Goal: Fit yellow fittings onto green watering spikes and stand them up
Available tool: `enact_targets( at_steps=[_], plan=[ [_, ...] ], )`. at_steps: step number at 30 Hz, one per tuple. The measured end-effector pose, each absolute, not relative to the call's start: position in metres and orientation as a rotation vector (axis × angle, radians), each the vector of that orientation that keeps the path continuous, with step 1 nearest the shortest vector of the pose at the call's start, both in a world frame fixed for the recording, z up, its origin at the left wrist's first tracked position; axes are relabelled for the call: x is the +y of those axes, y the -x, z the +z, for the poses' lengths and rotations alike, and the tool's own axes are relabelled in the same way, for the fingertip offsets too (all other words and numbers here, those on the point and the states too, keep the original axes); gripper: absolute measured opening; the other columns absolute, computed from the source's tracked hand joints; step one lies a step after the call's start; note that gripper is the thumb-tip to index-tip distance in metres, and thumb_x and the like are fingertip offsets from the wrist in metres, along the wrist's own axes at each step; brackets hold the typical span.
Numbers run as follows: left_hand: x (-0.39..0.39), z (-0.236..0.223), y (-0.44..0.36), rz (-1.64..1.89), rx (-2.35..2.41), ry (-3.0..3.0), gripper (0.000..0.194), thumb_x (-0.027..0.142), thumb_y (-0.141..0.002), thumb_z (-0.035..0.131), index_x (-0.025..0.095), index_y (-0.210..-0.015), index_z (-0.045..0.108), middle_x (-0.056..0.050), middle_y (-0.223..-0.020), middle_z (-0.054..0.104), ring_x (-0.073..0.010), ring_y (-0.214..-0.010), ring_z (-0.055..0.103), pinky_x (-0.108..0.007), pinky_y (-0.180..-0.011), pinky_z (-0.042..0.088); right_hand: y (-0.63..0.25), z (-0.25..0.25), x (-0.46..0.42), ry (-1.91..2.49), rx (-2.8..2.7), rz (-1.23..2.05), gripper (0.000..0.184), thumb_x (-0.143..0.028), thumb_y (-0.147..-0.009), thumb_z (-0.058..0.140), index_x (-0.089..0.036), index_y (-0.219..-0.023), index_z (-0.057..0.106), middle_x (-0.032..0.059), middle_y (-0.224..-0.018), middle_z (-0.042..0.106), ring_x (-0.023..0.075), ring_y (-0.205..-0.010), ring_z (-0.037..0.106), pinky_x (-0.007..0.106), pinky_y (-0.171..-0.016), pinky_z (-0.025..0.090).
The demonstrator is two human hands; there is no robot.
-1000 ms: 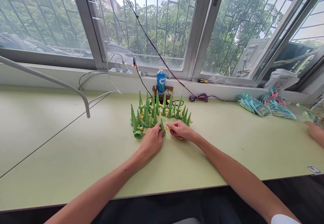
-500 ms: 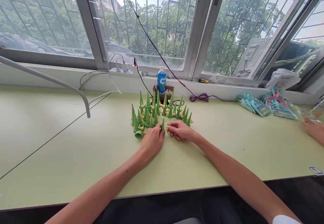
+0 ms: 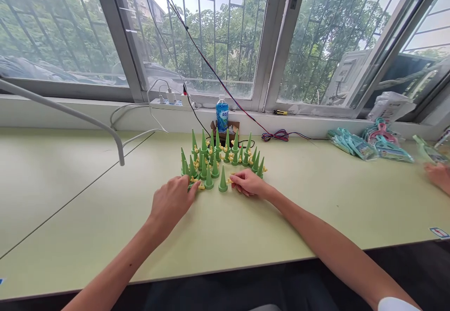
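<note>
Several green plant watering spikes (image 3: 215,168) with yellow valves stand point up in a cluster on the pale green table. My left hand (image 3: 172,201) is closed over a green spike lying on its side at the cluster's front left; most of it is hidden under my fingers, with a yellow valve (image 3: 201,187) showing beside my thumb. Pinched in my right hand (image 3: 249,183) is the yellow valve (image 3: 230,179) of the upright front spike (image 3: 222,182), whose base rests on the table.
Behind the cluster, a blue bottle (image 3: 222,114) stands by a small cardboard box (image 3: 234,126). Coiled cable (image 3: 276,135) and bagged turquoise items (image 3: 351,143) lie to the right, near another person's hand (image 3: 438,175). A white tube (image 3: 87,115) reaches in from the left.
My left hand has let go of the front spike and moved left onto the one lying on its side. My right hand stays at the yellow valve.
</note>
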State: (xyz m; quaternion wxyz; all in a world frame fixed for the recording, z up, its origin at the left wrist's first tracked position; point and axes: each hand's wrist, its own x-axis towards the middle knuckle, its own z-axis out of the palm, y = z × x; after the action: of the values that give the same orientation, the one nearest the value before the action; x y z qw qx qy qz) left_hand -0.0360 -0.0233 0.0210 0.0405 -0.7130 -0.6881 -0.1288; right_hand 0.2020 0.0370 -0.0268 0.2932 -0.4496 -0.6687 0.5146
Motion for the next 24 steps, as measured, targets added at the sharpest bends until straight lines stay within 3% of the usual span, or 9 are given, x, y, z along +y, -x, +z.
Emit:
enact_targets(
  at_steps=[8,17,24],
  plan=[
    [-0.014,0.008,0.053,-0.457,-2.185,2.322,0.037,0.05,-0.084,0.042,0.021,-0.065,0.054,-0.008,-0.071,0.063,-0.0218,-0.064,0.056,-0.028,-0.053,0.03,-0.202,-0.027,0.039,1.214,-1.825,1.329,0.047,-0.052,-0.093,0.05,-0.013,-0.07,0.063,-0.0029,-0.051,0.055,0.0036,-0.029,0.038,0.017,-0.026,0.025],
    [-0.03,0.014,0.064,-0.556,-2.357,2.451,0.035,0.05,-0.075,0.053,0.022,-0.058,0.041,0.0,-0.055,0.054,-0.0156,-0.05,0.05,-0.026,-0.048,0.032,-0.204,-0.024,0.038,1.161,-1.763,1.434,0.026,-0.041,-0.088,0.063,-0.015,-0.089,0.06,-0.0018,-0.067,0.065,0.0023,-0.034,0.04,0.016,-0.029,0.028],
    [-0.046,0.023,0.067,-0.91,-2.505,2.597,0.033,0.051,-0.075,0.059,0.021,-0.067,0.047,0.001,-0.056,0.062,-0.0179,-0.051,0.063,-0.027,-0.051,0.044,-0.205,-0.021,0.037,1.134,-1.786,1.445,0.026,-0.039,-0.087,0.064,-0.014,-0.084,0.061,-0.0012,-0.068,0.064,0.0019,-0.037,0.042,0.016,-0.031,0.028]
  ],
)
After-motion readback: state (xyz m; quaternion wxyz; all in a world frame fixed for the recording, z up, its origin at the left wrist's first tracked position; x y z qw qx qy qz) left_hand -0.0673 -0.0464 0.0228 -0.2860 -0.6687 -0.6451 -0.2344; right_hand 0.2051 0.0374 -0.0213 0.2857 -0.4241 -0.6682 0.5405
